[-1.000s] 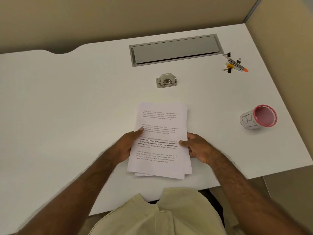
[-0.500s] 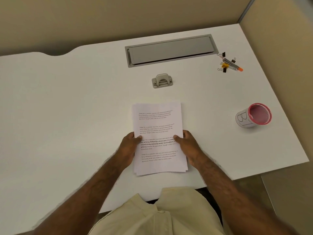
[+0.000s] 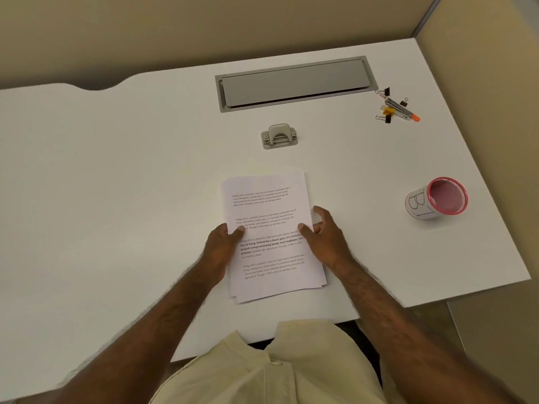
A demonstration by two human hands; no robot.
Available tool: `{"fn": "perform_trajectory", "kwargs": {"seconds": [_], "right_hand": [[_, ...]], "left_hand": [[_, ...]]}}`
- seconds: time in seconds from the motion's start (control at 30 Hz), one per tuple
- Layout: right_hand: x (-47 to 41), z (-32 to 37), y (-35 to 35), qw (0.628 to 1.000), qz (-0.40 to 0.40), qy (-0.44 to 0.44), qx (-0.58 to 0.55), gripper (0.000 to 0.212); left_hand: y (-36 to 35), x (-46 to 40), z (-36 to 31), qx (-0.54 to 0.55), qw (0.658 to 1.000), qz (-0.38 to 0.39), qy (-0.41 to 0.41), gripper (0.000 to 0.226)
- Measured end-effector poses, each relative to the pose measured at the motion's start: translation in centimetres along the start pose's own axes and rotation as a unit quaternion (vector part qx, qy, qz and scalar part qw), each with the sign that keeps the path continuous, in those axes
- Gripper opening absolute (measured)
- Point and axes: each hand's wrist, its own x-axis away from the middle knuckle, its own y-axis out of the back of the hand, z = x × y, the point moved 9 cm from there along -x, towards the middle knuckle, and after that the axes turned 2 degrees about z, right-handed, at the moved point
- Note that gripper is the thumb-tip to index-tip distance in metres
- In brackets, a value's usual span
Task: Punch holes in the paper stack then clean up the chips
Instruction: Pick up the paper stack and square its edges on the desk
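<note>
A stack of printed white paper lies on the white desk right in front of me. My left hand grips the stack's left edge, thumb on top of the sheets. My right hand grips the right edge, thumb on the top sheet and fingers curled at the side. A small grey hole punch stands on the desk beyond the stack, apart from it. No paper chips are visible.
A grey cable hatch is set into the desk behind the punch. Binder clips and an orange-tipped pen lie at the back right. A pink mesh cup lies tipped on its side at the right. Beige partitions enclose the desk.
Both hands have squared the fanned sheets into a neater stack. My right hand moved inward and then up along the right edge; the left hand shifted slightly.
</note>
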Motion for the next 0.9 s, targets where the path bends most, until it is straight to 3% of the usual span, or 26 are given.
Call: {"fn": "perform_trajectory", "kwargs": {"seconds": [0.27,0.5,0.6,0.7,0.9], "right_hand": [[-1.1,1.3,0.2,0.998,0.016,0.027,0.056,0.07],[-0.8,1.0,-0.1,0.999,0.013,0.021,0.033,0.059],[-0.8,0.2,0.0,1.0,0.005,-0.003,-0.029,0.036],[-0.4,-1.6,-0.2,0.99,-0.019,-0.061,-0.127,0.013],[0.5,-2.8,-1.7,0.964,-0.035,-0.117,-0.238,0.014]], "left_hand": [[0.1,-0.3,-0.4,-0.008,1.0,-0.002,0.012,0.029],[-0.1,-0.2,-0.6,0.029,0.999,0.014,0.021,0.027],[0.0,0.1,-0.1,0.08,0.995,0.03,0.041,0.02],[0.3,1.0,1.3,0.073,0.995,0.044,0.058,0.028],[0.9,2.7,3.7,-0.023,0.998,0.022,0.047,0.021]]}}
